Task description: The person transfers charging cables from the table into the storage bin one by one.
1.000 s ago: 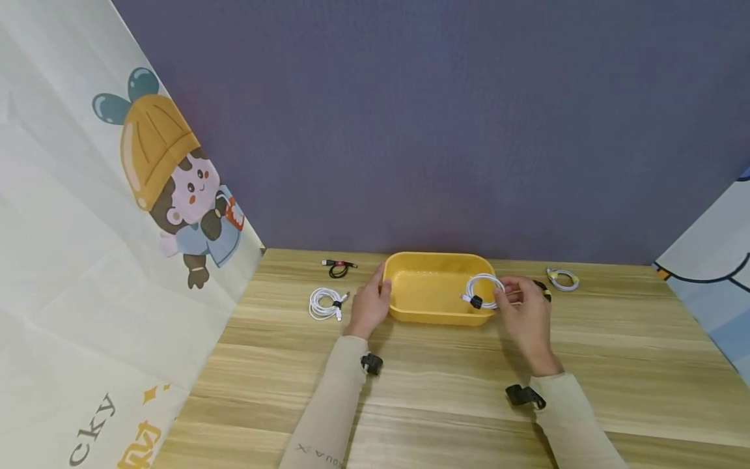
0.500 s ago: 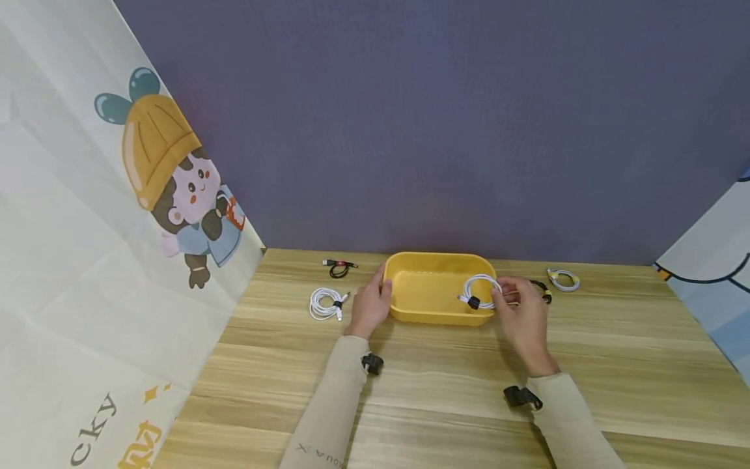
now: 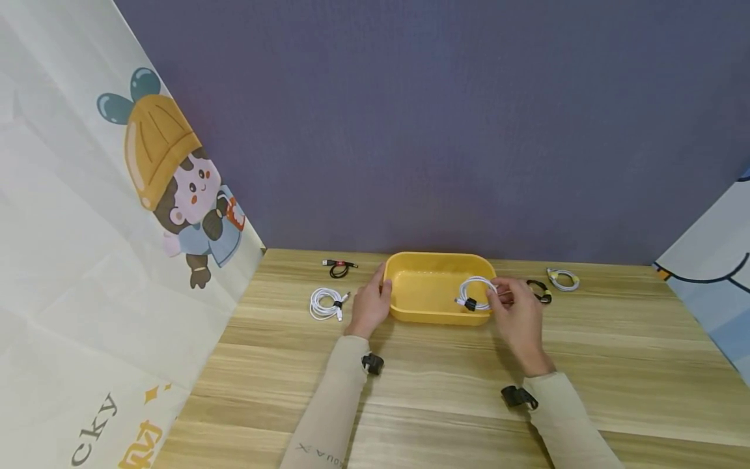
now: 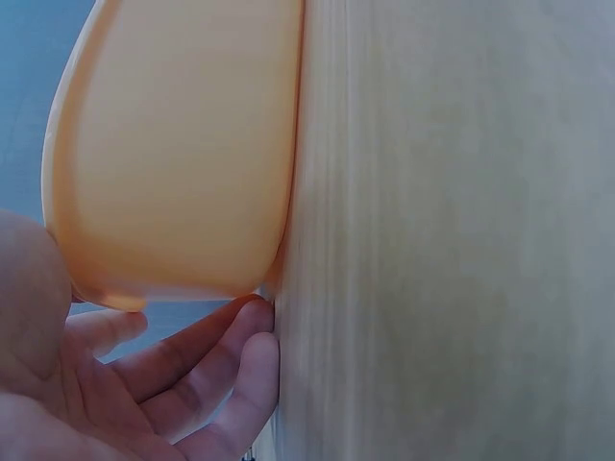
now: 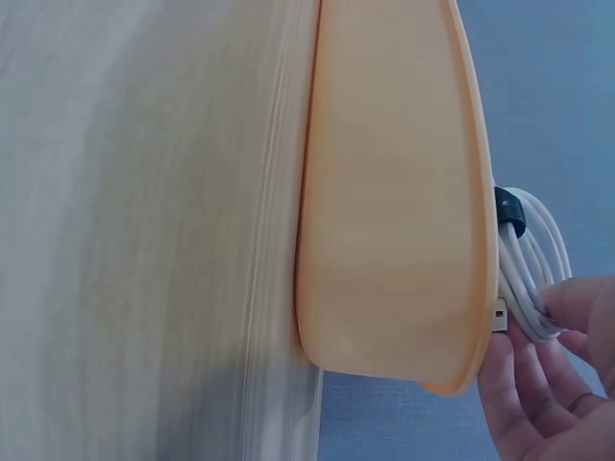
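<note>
Left grip (image 3: 369, 309) clasps one box (image 3: 418, 293), right grip (image 3: 519, 319) pinches one white cable (image 3: 471, 304) above it; two pale cables (image 3: 337, 304) and two black cables (image 3: 340, 264) flank it.

1. Light, wood-grained counter (image 3: 445, 391).
2. Standing near its far edge: yellow tray (image 3: 436, 318).
3. Lying left: red-tied black cable (image 3: 340, 263), white coil (image 3: 316, 305) in front.
4. Lying right: yellow-tied black coil (image 3: 545, 299), pale coil (image 3: 566, 289) just beside.

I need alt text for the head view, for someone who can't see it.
A person's right hand holds a coiled white cable over the right end of a yellow tray, while the left hand grips its left end. Two more coiled cables lie on each side on the wooden table.
</note>
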Available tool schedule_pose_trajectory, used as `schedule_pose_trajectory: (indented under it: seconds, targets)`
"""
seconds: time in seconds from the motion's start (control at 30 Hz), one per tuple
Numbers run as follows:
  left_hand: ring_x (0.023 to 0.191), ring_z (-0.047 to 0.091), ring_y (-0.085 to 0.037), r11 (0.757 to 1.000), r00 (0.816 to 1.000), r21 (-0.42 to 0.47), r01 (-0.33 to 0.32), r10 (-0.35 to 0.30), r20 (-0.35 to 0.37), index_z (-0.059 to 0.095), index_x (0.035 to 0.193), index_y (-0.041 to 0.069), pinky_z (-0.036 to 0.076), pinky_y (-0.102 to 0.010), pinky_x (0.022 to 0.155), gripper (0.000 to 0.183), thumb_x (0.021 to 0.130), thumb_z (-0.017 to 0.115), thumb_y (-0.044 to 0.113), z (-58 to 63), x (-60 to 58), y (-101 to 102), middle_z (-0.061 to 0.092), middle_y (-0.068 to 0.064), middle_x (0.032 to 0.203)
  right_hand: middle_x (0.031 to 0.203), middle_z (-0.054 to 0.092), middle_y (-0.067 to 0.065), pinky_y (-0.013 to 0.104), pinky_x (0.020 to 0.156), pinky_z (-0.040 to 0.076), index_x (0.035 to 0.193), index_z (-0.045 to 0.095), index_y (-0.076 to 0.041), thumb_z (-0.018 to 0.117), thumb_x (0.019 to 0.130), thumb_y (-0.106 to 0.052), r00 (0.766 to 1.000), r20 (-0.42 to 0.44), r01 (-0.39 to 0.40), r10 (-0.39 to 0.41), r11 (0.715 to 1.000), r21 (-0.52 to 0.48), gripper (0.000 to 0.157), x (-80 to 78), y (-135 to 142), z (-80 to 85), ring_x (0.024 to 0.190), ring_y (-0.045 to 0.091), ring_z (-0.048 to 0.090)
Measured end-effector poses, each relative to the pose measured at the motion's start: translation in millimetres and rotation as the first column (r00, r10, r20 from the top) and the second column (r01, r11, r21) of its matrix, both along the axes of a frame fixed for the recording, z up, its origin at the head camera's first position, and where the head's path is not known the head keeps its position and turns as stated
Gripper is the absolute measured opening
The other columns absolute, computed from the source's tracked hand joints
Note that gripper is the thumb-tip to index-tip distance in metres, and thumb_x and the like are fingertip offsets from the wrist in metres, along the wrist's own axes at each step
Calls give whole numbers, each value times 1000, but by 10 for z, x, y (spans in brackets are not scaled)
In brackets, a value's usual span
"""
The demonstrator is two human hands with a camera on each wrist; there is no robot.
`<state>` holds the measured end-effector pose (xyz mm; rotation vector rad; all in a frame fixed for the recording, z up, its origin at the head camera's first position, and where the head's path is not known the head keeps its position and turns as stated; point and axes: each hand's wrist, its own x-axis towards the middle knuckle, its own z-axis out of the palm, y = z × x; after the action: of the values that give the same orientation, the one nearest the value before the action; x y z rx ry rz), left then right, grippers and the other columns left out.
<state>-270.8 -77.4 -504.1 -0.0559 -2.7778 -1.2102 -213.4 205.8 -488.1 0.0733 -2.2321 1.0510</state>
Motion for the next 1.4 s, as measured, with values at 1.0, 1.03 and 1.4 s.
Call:
schedule_pose_trajectory:
  seconds: [1.0,1.03,1.4]
  targets:
    - [115,65,-46,1000,1000,3,-11,11,-2,39,159,21,51,-60,99,52,110,44,33,5,-43,39,62,-18,142,85,67,10,34,60,55,102,73,-1,79,86,-2,995,11,-97,97,975,201,17,-252,-28,34,69,23,68]
    - [114,66,-46,1000,1000,2,-14,14,-1,39,159,22,51,-60,98,52,109,44,33,9,-43,41,63,-18,141,85,67,10,34,60,54,103,73,-2,79,87,-3,995,24,-105,102,972,212,17,-263,-24,38,69,23,67]
    - [113,66,-45,1000,999,7,-20,20,26,37,160,23,52,-59,97,52,110,43,33,38,-40,67,61,-18,143,84,66,8,30,58,46,105,71,-4,76,91,-10,968,181,-225,173,920,321,15,-355,10,94,64,16,61]
